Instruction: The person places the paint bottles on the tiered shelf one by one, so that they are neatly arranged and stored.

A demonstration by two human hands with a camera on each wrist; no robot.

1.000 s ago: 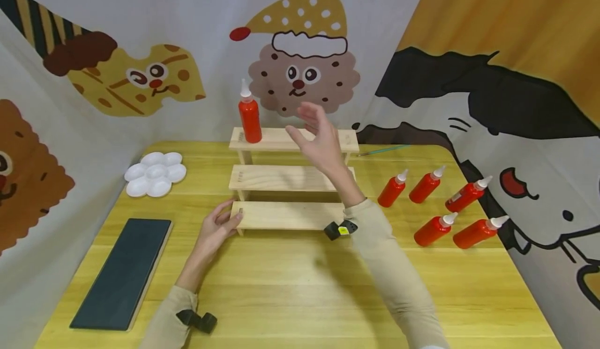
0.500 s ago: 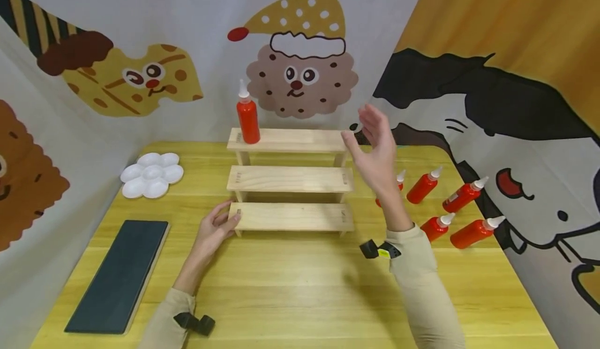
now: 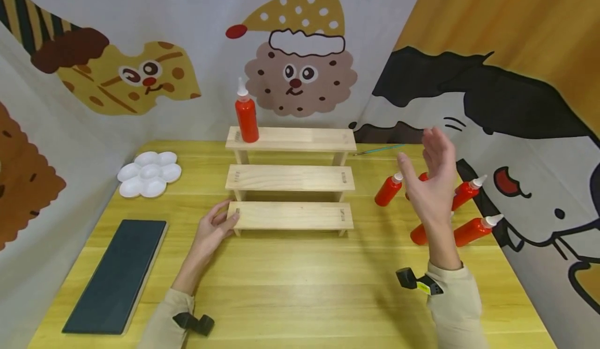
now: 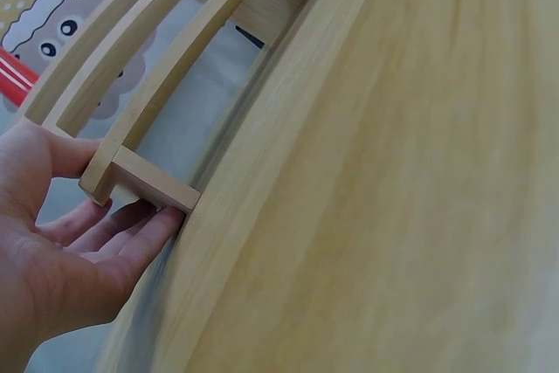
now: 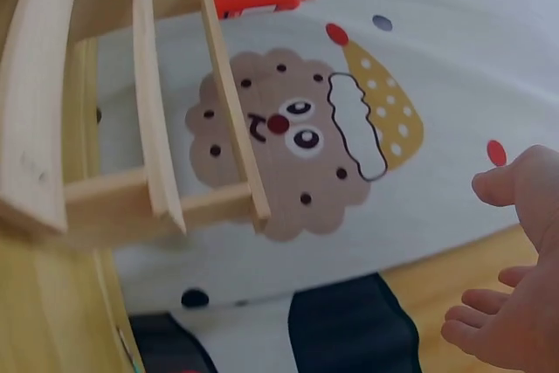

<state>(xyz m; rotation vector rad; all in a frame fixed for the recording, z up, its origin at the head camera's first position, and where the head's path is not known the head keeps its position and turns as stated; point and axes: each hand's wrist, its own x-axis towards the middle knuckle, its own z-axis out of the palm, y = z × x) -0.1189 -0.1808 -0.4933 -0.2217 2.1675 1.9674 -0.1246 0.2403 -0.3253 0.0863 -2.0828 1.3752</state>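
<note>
A three-tier wooden stand [image 3: 290,216] is in the middle of the table. My left hand [image 3: 213,231] grips the left end of its lowest tier; in the left wrist view the thumb lies over the board and the fingers [image 4: 131,238] curl below, by the end leg. One red squeeze bottle [image 3: 247,120] with a white nozzle stands upright at the left of the top tier. My right hand [image 3: 433,187] is raised over several more red bottles [image 3: 388,190] at the right, holding nothing, thumb apart from the fingers. It partly hides some of these bottles.
At the left lie a white flower-shaped palette [image 3: 150,173] and a dark rectangular board [image 3: 117,276]. A thin teal paintbrush [image 3: 379,150] lies behind the stand's right end. A printed cloth [image 3: 206,41] hangs along the back and sides.
My right hand has moved right, from above the stand's top tier to over the bottles at the right. My left hand keeps its hold on the stand.
</note>
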